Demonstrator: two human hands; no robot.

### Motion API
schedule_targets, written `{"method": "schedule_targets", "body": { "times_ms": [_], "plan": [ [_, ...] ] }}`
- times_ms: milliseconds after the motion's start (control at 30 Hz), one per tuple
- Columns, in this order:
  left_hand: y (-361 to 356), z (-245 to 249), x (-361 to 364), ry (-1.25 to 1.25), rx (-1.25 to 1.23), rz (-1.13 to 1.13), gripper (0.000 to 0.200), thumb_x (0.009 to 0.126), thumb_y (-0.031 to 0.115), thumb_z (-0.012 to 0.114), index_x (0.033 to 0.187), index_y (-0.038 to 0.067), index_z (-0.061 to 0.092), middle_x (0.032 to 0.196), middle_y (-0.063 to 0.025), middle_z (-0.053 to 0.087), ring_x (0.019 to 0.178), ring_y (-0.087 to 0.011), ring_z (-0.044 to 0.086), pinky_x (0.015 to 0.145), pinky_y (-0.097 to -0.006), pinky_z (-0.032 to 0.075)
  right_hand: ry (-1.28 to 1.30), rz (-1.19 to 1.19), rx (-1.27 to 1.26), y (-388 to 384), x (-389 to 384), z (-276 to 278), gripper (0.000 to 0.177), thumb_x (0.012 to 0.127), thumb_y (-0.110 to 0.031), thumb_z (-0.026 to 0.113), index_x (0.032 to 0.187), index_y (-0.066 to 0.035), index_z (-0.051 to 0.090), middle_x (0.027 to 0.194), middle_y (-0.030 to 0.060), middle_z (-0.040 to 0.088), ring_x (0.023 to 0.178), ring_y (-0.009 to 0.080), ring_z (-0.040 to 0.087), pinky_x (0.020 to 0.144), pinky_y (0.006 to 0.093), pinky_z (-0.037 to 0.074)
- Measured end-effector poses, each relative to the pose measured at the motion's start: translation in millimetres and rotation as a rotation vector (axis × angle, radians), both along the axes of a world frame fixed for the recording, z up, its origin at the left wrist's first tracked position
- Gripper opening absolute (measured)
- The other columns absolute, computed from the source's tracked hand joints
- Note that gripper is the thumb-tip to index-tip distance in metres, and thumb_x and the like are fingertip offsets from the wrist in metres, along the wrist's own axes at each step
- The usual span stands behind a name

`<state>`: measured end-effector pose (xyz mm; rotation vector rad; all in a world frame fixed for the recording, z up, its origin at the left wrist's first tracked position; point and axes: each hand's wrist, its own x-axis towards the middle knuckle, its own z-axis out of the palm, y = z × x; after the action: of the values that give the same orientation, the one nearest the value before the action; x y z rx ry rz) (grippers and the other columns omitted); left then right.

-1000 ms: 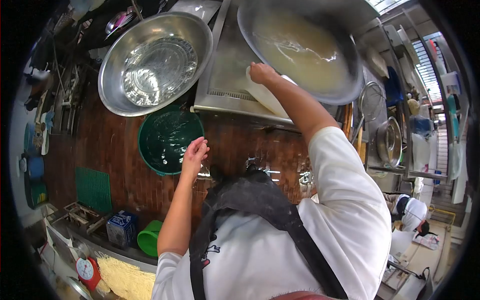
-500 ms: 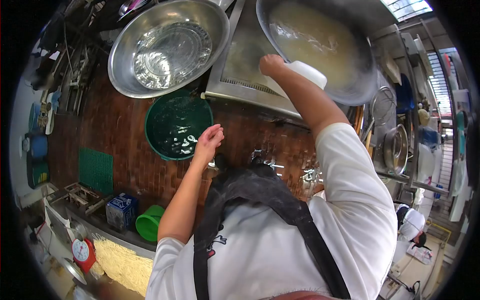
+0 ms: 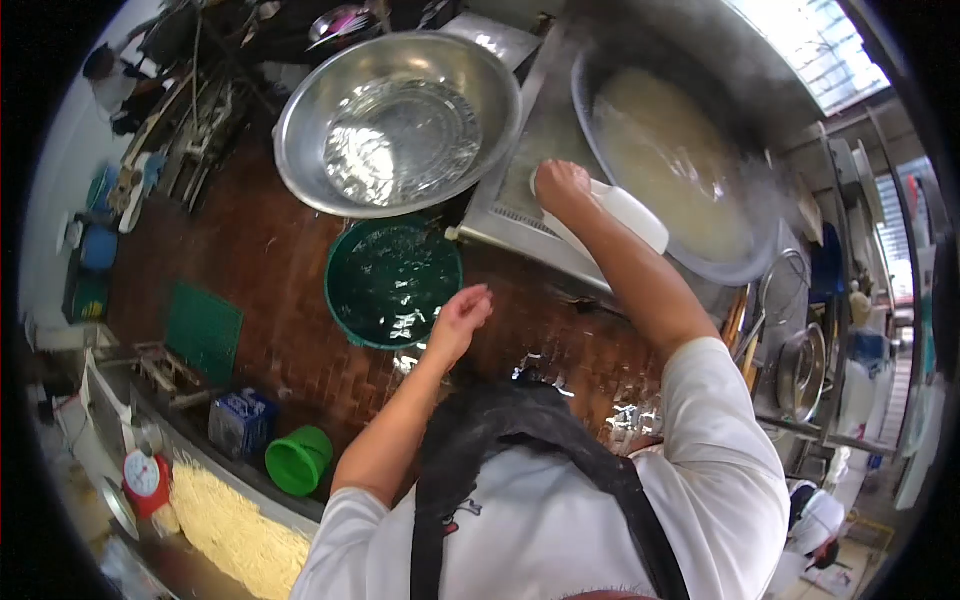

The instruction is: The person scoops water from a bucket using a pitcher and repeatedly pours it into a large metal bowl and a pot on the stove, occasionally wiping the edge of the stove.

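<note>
My right hand (image 3: 565, 187) is closed round the end of a white container (image 3: 632, 218), held over the steel stove edge beside a large wok (image 3: 690, 165) of cloudy, steaming liquid. My left hand (image 3: 465, 310) hangs in the air near the right rim of a green tub (image 3: 345, 312) of water, its fingers curled together; whether anything small is between them is hidden. Above the tub sits a wide steel basin (image 3: 300, 150) with clear water in it.
A green bucket (image 3: 298, 461), a blue box (image 3: 241, 422) and a green mat (image 3: 203, 333) lie at the lower left. Noodles (image 3: 235, 530) and a red scale (image 3: 146, 480) are on the counter. Another person (image 3: 817, 520) is at the lower right. A strainer (image 3: 785, 287) stands right of the wok.
The view has shifted, so the basin, tub and wok appear further right and lower. My right hand still holds the white container, and my left hand remains near the tub.
</note>
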<state>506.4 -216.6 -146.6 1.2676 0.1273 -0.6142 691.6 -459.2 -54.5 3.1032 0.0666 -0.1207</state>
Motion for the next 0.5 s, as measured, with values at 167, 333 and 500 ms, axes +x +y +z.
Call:
{"method": "schedule_targets", "body": {
  "times_ms": [167, 333, 500],
  "plan": [
    [11.5, 33.9, 18.7, -0.332, 0.058, 0.121, 0.046, 0.093, 0.022, 0.064, 0.131, -0.002, 0.052, 0.117, -0.0115, 0.065, 0.102, -0.0170, 0.063, 0.088, -0.0296, 0.050, -0.102, -0.008, 0.370, 94.1, -52.2, 38.6, 0.021, 0.088, -0.021, 0.057, 0.095, -0.001, 0.061, 0.096, 0.0245, 0.067, 0.092, 0.0400, 0.066, 0.082, 0.0505, 0.050],
    [24.3, -9.1, 38.8, -0.539, 0.557, 0.260, 0.038, 0.090, 0.023, 0.064, 0.117, -0.003, 0.057, 0.106, -0.0188, 0.065, 0.095, -0.0274, 0.065, 0.084, -0.0364, 0.050, -0.087, 0.256, 0.651, 161.4, -72.5, -66.4, 0.031, 0.084, -0.024, 0.065, 0.099, 0.003, 0.061, 0.098, 0.0280, 0.058, 0.094, 0.0434, 0.057, 0.084, 0.0480, 0.048],
    [64.1, -101.3, 60.7, -0.430, 0.495, 0.519, 0.042, 0.088, 0.032, 0.064, 0.103, -0.006, 0.053, 0.096, -0.0270, 0.062, 0.092, -0.0401, 0.062, 0.078, -0.0452, 0.048, 0.030, 0.384, 0.990, 182.0, -120.9, -76.3, 0.034, 0.082, -0.013, 0.067, 0.109, 0.005, 0.059, 0.112, 0.0273, 0.055, 0.106, 0.0437, 0.054, 0.093, 0.0456, 0.046]
  ]
}}
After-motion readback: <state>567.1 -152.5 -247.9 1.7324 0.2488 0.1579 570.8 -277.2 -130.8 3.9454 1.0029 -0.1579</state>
